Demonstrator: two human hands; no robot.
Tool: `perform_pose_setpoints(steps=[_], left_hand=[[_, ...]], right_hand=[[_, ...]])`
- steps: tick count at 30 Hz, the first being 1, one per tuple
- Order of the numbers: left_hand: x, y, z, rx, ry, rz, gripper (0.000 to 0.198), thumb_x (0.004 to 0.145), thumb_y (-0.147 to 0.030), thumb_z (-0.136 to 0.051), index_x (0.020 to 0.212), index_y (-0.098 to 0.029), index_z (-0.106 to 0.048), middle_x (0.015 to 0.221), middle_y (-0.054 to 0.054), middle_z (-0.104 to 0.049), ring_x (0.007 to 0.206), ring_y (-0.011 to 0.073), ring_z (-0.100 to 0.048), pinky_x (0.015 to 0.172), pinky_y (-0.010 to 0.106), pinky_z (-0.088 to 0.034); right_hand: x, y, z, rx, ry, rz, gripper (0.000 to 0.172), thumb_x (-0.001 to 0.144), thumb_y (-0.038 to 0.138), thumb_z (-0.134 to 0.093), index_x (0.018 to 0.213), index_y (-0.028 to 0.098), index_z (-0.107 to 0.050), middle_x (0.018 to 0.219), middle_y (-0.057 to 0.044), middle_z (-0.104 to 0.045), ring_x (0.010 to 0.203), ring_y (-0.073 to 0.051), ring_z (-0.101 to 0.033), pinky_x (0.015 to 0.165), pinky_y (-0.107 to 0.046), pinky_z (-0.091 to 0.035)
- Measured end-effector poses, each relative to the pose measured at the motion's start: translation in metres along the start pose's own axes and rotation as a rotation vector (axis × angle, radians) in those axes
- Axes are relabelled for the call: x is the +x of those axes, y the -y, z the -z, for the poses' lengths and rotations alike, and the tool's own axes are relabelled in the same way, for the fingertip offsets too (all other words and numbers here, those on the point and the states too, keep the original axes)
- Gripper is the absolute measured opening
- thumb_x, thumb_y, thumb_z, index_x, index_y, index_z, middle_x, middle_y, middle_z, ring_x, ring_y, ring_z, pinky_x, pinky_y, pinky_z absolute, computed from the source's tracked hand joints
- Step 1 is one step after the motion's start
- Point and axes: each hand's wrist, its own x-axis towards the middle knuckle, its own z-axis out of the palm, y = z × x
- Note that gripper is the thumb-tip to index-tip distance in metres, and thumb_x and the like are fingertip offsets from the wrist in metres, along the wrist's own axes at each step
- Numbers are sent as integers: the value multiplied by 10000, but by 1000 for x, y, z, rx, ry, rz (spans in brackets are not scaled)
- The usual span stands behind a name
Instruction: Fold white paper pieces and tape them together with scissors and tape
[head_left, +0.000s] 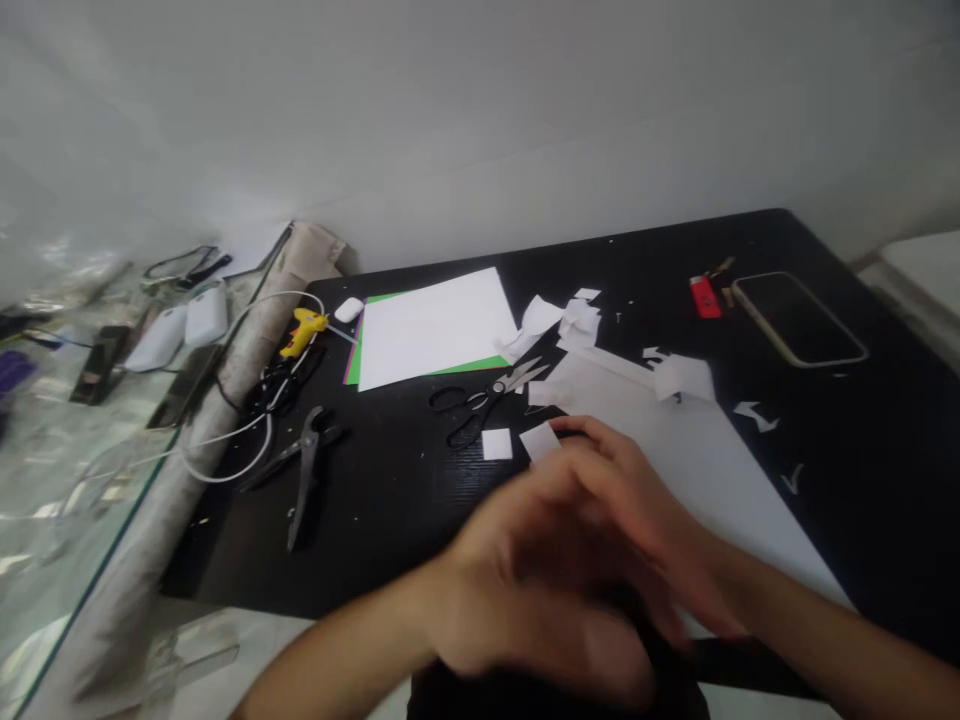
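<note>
My left hand [525,600] is smeared by motion at the near edge of the black table, its thumb apart from its curved fingers. Close against it, my right hand [645,500] reaches in with fingers stretched toward the left; the left hand partly covers them. No object shows between the two palms. A small white paper piece [538,441] is at the right fingertips; whether they touch it I cannot tell. Beside it lies a white paper square [496,444]. Black-handled scissors [491,400] rest just beyond. Under my right forearm is a large white sheet [660,450].
White sheet [435,325] lies over green paper [472,366]. Paper scraps [577,320] are scattered about. At left are pliers [306,470], a yellow glue gun [304,332] and a white cable [225,477]. A red lighter [705,297] and a phone [799,318] lie right.
</note>
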Motion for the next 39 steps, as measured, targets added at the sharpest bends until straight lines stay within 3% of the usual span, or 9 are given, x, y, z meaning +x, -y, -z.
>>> perform_pose_setpoints(steps=[2, 4, 8, 12, 17, 21, 25, 31, 39], left_hand=[[29, -22, 40, 88, -202, -95, 224, 945, -419, -723, 921, -219, -625, 778, 40, -690, 780, 198, -676, 757, 332, -519], [44, -33, 72, 294, -376, -142, 267, 1006, -386, -645, 820, -196, -617, 696, 16, -635, 701, 158, -595, 713, 293, -470], [44, -20, 102, 553, -592, -137, 323, 944, -459, -707, 792, -184, -638, 736, 12, -647, 679, 143, -555, 642, 265, -438], [40, 5, 107, 536, -583, -81, 355, 885, -505, -761, 814, -187, -621, 645, -20, -622, 597, 130, -558, 593, 248, -451], [35, 19, 115, 793, -542, -108, 415, 1034, -465, -557, 741, -180, -624, 663, -3, -613, 598, 121, -549, 594, 242, -442], [34, 24, 118, 884, -564, -177, 200, 1014, -382, -609, 965, -195, -660, 806, 2, -667, 647, 126, -592, 606, 243, -478], [34, 24, 119, 1033, -530, -248, 112, 1001, -298, -628, 1042, -206, -677, 894, 19, -700, 724, 142, -637, 672, 264, -514], [34, 24, 118, 1147, -408, -356, 159, 1005, -232, -621, 1158, -207, -659, 977, 46, -674, 810, 158, -641, 738, 297, -534], [32, 23, 119, 1137, -459, -284, 178, 999, -249, -611, 1172, -210, -600, 991, 44, -662, 799, 162, -646, 726, 302, -549]], right_hand=[[0, -1, 0, 8, 21, 3, 429, 757, 377, -808, 1133, 216, -680, 915, -44, -801, 837, -242, -760, 753, -374, -586], [1, -2, -1, 52, 35, 5, 423, 778, 382, -803, 1143, 217, -667, 910, -35, -791, 861, -235, -766, 758, -357, -587], [2, -4, -2, 131, 47, -24, 438, 798, 415, -823, 1155, 237, -642, 956, -38, -784, 935, -259, -782, 736, -347, -602], [2, -5, -3, 135, 52, -28, 430, 794, 404, -848, 1142, 239, -657, 953, -37, -785, 904, -245, -775, 781, -368, -610], [2, -4, -1, 120, 43, -14, 411, 807, 403, -852, 1132, 233, -667, 932, -33, -796, 862, -219, -760, 818, -364, -589], [3, -4, 0, 118, 46, -5, 404, 814, 394, -852, 1133, 230, -667, 921, -27, -802, 839, -201, -751, 811, -346, -578], [3, -3, -1, 122, 54, 5, 396, 805, 393, -857, 1116, 222, -683, 897, -23, -803, 823, -196, -746, 797, -331, -569], [2, -4, -2, 143, 63, -17, 393, 812, 411, -851, 1115, 220, -688, 871, -15, -788, 754, -174, -716, 730, -311, -547], [0, -2, -3, 288, 127, -94, 561, 718, 297, -921, 1205, 259, -646, 987, -22, -783, 857, -189, -733, 773, -321, -564]])
